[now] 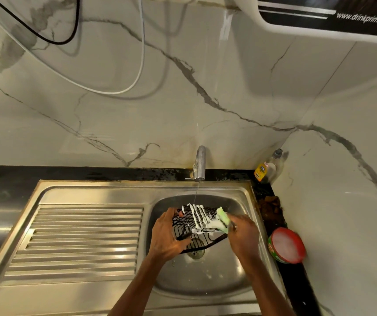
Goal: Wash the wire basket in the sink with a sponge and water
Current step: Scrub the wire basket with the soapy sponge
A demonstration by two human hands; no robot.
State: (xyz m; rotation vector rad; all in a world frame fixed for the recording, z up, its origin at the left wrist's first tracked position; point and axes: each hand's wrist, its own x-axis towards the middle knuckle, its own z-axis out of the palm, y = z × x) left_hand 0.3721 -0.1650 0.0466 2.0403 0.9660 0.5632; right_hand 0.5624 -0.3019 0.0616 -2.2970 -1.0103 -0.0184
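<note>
Foam streaks the black wire basket (pixel 196 224), which I hold tilted over the sink (pixel 247 201) bowl, above the drain. My left hand (pixel 168 236) curls around its near-left rim, fingers through the wires. My right hand (pixel 243 233) pinches the green sponge (pixel 223 216) against the basket's right edge.

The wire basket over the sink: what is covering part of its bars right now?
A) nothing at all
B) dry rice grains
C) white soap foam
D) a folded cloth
C: white foam streaks run along the upper bars of the black wire basket, beside the green sponge that the right hand holds against it, while the left hand grips the basket's other side.
</note>
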